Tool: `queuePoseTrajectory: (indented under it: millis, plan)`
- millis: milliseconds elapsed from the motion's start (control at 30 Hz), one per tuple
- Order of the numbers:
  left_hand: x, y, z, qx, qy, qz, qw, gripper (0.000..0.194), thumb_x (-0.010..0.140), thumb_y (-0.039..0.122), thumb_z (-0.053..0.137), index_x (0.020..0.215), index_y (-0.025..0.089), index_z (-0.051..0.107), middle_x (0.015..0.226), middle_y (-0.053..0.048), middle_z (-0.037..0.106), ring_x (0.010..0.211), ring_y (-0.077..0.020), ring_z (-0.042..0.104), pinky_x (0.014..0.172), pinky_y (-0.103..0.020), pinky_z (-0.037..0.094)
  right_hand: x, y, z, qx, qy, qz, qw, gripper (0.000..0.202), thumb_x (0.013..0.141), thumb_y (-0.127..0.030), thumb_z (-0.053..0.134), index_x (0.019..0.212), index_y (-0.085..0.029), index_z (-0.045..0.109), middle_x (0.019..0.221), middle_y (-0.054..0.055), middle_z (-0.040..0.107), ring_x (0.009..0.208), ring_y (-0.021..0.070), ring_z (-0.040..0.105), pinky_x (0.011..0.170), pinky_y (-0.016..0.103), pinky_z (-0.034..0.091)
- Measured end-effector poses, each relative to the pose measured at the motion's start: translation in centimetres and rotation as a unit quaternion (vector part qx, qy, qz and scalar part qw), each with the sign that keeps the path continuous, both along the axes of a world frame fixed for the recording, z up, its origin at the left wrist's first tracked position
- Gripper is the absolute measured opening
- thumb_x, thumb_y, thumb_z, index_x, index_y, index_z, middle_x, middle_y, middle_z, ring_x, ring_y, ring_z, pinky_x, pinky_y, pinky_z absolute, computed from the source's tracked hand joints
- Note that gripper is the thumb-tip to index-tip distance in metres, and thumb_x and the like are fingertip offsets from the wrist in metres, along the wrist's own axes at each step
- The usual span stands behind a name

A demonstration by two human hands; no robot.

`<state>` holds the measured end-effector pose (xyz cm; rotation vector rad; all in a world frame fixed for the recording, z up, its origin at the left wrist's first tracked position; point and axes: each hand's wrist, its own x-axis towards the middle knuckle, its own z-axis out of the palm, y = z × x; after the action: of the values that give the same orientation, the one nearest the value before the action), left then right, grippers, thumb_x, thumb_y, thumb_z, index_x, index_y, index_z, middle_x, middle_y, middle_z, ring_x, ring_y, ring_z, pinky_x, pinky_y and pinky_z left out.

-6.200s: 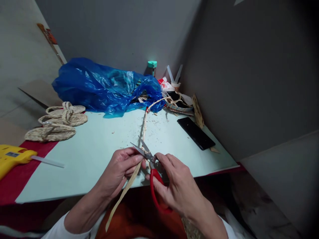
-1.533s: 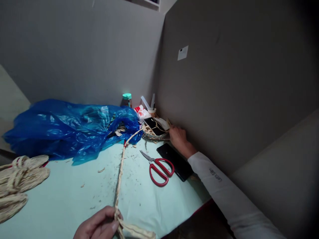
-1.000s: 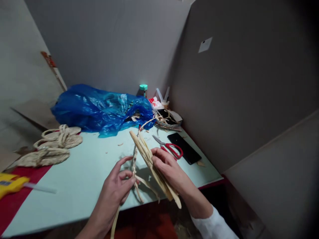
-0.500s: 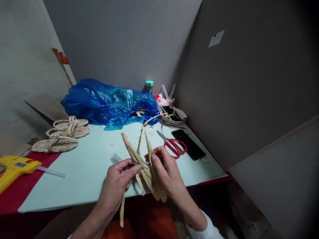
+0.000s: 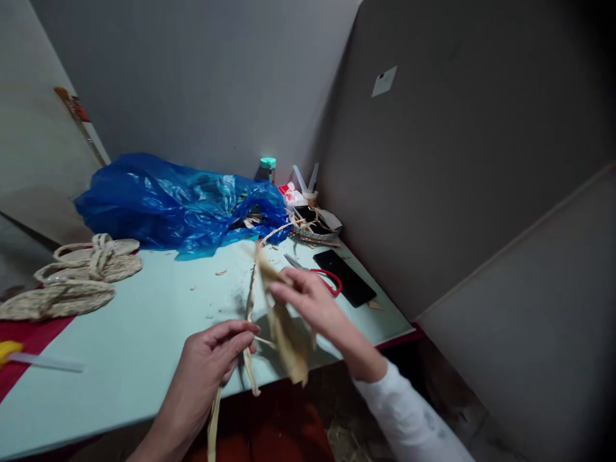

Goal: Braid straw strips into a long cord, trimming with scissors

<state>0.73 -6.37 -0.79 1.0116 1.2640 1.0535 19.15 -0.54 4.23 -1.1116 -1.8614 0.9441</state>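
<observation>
My left hand point(image 5: 216, 353) is closed in a pinch on a narrow husk strip point(image 5: 213, 427), whose long end hangs below the table edge. A thin end of it pokes out past the fingertips. My right hand point(image 5: 310, 298) is closed on a few broad, tan dried corn husks point(image 5: 289, 343), blurred by motion, over the table's front part. Between the hands a pale twisted husk cord point(image 5: 251, 295) runs from the back of the table to its front edge. Red-handled scissors point(image 5: 332, 280) lie just beyond my right hand, partly hidden by it.
Woven straw sandals point(image 5: 99, 273) sit at the left, behind a glue stick point(image 5: 48, 362) jutting from a yellow glue gun point(image 5: 7, 351). A blue plastic bag point(image 5: 178, 205) fills the back. A black phone point(image 5: 344, 277) and a tray of husk scraps point(image 5: 320, 239) are at the right.
My right hand has drawn the broad husks away from my left hand, which keeps only the narrow strip. The view has swung right, so the sandals and glue gun sit farther left.
</observation>
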Motion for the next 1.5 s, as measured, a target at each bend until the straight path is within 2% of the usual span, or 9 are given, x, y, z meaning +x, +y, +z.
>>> queuePoseTrajectory:
  millis: [133,200,300,433,500,633,1033,1300,1500]
  plan:
    - [-0.3,0.1,-0.4,-0.013,-0.027,0.001,1.0,0.038,0.069,0.046,0.074,0.089,0.015,0.072,0.071,-0.005,0.067,0.044,-0.0044,0.036,0.04,-0.019,0.021,7.0,5.2,4.1,0.153,-0.215,-0.237,0.935,0.017,0.082,-0.027,0.051,0.068,-0.017,0.052,0.061,-0.001,0.049,0.058,0.0118,0.043,0.057,0.024,0.027]
    - [-0.4,0.0,-0.6,-0.02,-0.04,-0.002,0.999,0.037,0.069,0.046,0.075,0.09,0.016,0.072,0.072,-0.006,0.067,0.049,-0.0069,0.044,0.041,-0.019,0.023,10.1,7.6,5.2,0.135,-0.313,-0.323,0.883,0.014,0.081,-0.023,0.05,0.071,-0.016,0.056,0.068,0.004,0.057,0.065,0.0156,0.05,0.061,0.026,0.029]
    - [-0.5,-0.1,-0.6,-0.032,-0.044,-0.002,0.998,0.039,0.068,0.046,0.076,0.093,0.016,0.072,0.074,-0.007,0.068,0.054,-0.0092,0.05,0.042,-0.019,0.024,11.9,9.2,4.9,0.107,-0.305,-0.358,0.876,0.013,0.079,-0.023,0.054,0.083,-0.012,0.06,0.074,0.011,0.061,0.07,0.0202,0.055,0.062,0.027,0.031]
    - [-0.4,-0.2,-0.3,-0.028,-0.033,-0.006,0.999,0.037,0.07,0.044,0.075,0.093,0.015,0.071,0.073,-0.006,0.067,0.048,-0.0056,0.041,0.042,-0.018,0.022,8.1,5.8,2.1,0.06,-0.137,-0.27,0.951,0.029,0.092,-0.036,0.035,0.09,-0.016,0.056,0.069,0.003,0.056,0.056,0.0129,0.046,0.054,0.023,0.033]
    - [-0.2,-0.3,0.0,-0.019,-0.035,-0.007,0.999,0.035,0.071,0.042,0.075,0.092,0.015,0.071,0.071,-0.005,0.066,0.045,-0.0033,0.034,0.042,-0.018,0.019,4.9,2.4,0.4,-0.086,0.098,-0.07,0.989,0.028,0.091,-0.039,0.037,0.086,-0.017,0.054,0.064,-0.001,0.049,0.048,0.0087,0.035,0.046,0.02,0.028]
    - [0.1,-0.6,0.5,0.013,-0.06,0.002,0.998,0.028,0.074,0.037,0.073,0.089,0.014,0.07,0.068,-0.003,0.065,0.043,-0.0011,0.026,0.042,-0.018,0.015,0.1,-4.3,-1.7,-0.276,0.278,0.11,0.914,0.02,0.092,-0.036,0.049,0.092,-0.017,0.053,0.068,-0.001,0.055,0.05,0.0056,0.035,0.045,0.016,0.026]
    - [0.2,-0.8,0.8,0.054,-0.135,-0.012,0.989,0.034,0.08,0.024,0.069,0.112,0.018,0.065,0.07,0.002,0.058,0.044,0.0005,0.019,0.041,-0.017,0.011,-1.8,-11.7,-3.3,-0.108,0.024,-0.04,0.993,0.015,0.098,-0.028,0.038,0.1,-0.021,0.051,0.074,-0.001,0.067,0.056,0.01,0.055,0.057,0.021,0.04]
    - [0.2,-0.7,0.9,0.053,-0.149,-0.011,0.987,0.041,0.081,0.021,0.068,0.121,0.016,0.06,0.082,-0.006,0.067,0.044,0.0009,0.02,0.041,-0.016,0.013,-2.6,-12.3,-4.9,-0.003,-0.137,-0.104,0.985,0.018,0.094,-0.021,0.036,0.107,-0.022,0.048,0.072,-0.001,0.058,0.051,0.0133,0.052,0.053,0.024,0.035]
    - [0.1,-0.7,1.3,0.051,-0.147,-0.01,0.988,0.042,0.079,0.021,0.07,0.12,0.016,0.06,0.082,-0.006,0.068,0.043,0.0021,0.02,0.04,-0.015,0.014,-2.9,-12.4,-5.0,-0.027,-0.197,-0.079,0.977,0.021,0.096,-0.024,0.033,0.106,-0.021,0.051,0.069,0.001,0.057,0.052,0.016,0.052,0.053,0.026,0.031]
